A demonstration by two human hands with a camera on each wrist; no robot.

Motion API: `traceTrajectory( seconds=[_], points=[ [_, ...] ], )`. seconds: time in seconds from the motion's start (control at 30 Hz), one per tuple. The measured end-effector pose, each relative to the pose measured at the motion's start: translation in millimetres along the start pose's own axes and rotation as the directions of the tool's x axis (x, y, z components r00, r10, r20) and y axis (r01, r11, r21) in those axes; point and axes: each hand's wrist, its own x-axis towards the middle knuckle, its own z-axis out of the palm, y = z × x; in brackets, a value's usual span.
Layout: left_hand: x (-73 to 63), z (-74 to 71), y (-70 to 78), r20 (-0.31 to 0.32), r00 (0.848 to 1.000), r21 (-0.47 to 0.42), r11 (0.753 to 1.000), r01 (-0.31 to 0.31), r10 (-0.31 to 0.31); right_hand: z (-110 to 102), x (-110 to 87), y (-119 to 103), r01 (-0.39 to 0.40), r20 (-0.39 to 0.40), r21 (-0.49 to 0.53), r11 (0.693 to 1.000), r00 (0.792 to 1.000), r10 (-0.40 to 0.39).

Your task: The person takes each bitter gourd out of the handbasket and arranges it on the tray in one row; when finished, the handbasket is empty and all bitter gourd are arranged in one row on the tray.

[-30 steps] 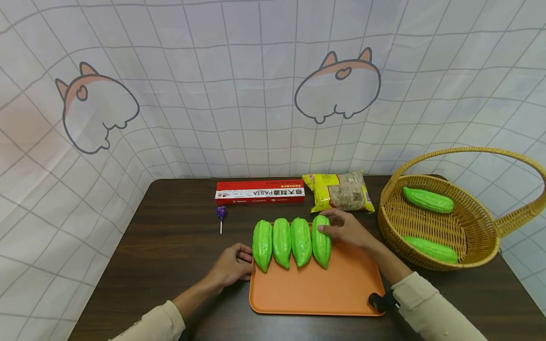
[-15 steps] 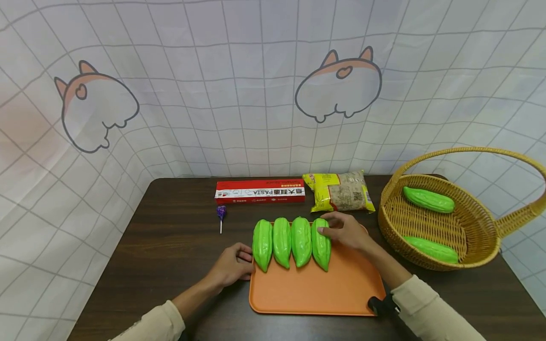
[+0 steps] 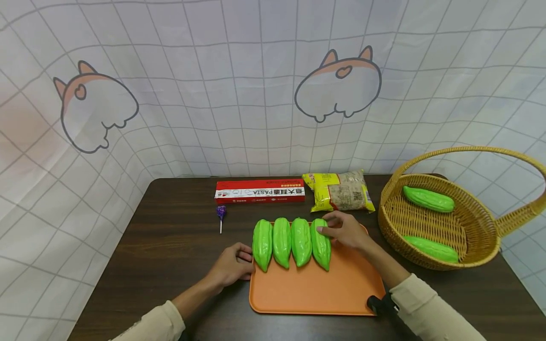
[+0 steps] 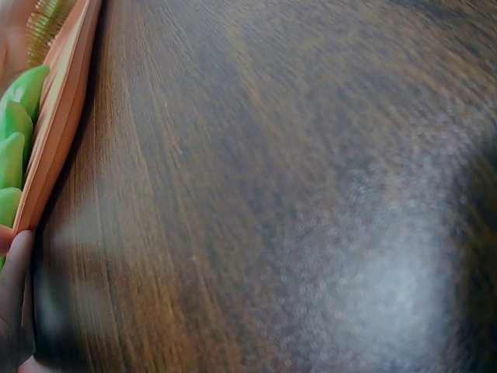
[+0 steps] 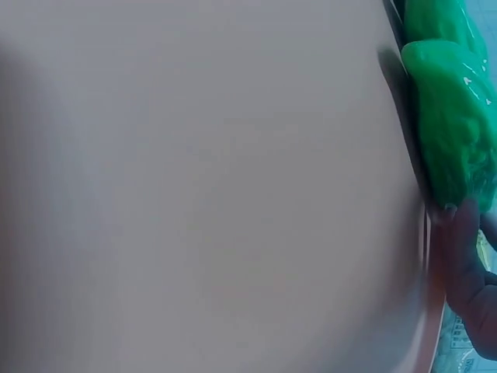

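Observation:
Several bright green bitter melons lie side by side along the far left part of an orange tray (image 3: 315, 293), tips toward the person. My right hand (image 3: 347, 230) holds the rightmost bitter melon (image 3: 321, 255) near its far end, thumb on top and fingers round its right side. In the right wrist view the thumb (image 5: 463, 252) is at the end of that melon. My left hand (image 3: 230, 267) pinches the tray's left rim beside the leftmost melon (image 3: 262, 244). In the left wrist view, its fingers sit on both sides of the rim (image 4: 58, 132).
To the right stands a wicker basket (image 3: 475, 206) with a tall handle and two more bitter melons inside. Behind the tray lie a red pasta box (image 3: 260, 191) and a yellow bag (image 3: 339, 191). A purple lollipop (image 3: 221, 215) is on the dark wooden table (image 3: 170, 241).
My right hand and the rightmost bitter melon have shifted slightly toward the person, the melon's far end a little to the left. The left hand stays at the rim.

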Motion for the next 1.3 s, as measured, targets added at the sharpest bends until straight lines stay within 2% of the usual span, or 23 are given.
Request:
traceTrajectory(
  seconds=[0.2, 0.5, 0.8, 1.0, 1.2, 1.3],
  points=[
    [-0.7, -0.2, 0.3, 0.003, 1.0, 0.002, 1.0, -0.001, 0.001, -5, -2.0, -2, -0.03, 0.04, 0.001, 1.0, 0.999, 0.03],
    [-0.3, -0.9, 0.7, 0.004, 1.0, 0.003, 1.0, -0.002, 0.002, -24, -7.1, -7, -0.015, 0.071, -0.019, 1.0, 0.997, 0.016],
    [-0.4, -0.6, 0.0, 0.007, 1.0, -0.002, 1.0, -0.011, 0.011, -52, -15.2, -20, 0.104, 0.122, -0.057, 0.993, 0.988, -0.097],
    [-0.4, -0.5, -0.5, 0.006, 1.0, -0.004, 1.0, -0.007, 0.007, -78, -23.1, -30, 0.23, 0.14, -0.101, 0.968, 0.967, -0.215],
    [-0.4, 0.4, -0.9, 0.006, 1.0, -0.013, 1.0, -0.013, 0.013, -106, -35.8, -32, 0.215, 0.23, -0.142, 0.966, 0.957, -0.179],
    [-0.7, 0.5, -1.2, 0.002, 1.0, -0.017, 1.0, -0.016, 0.016, -119, -40.7, -29, 0.215, 0.252, -0.179, 0.96, 0.953, -0.166]
  ],
)
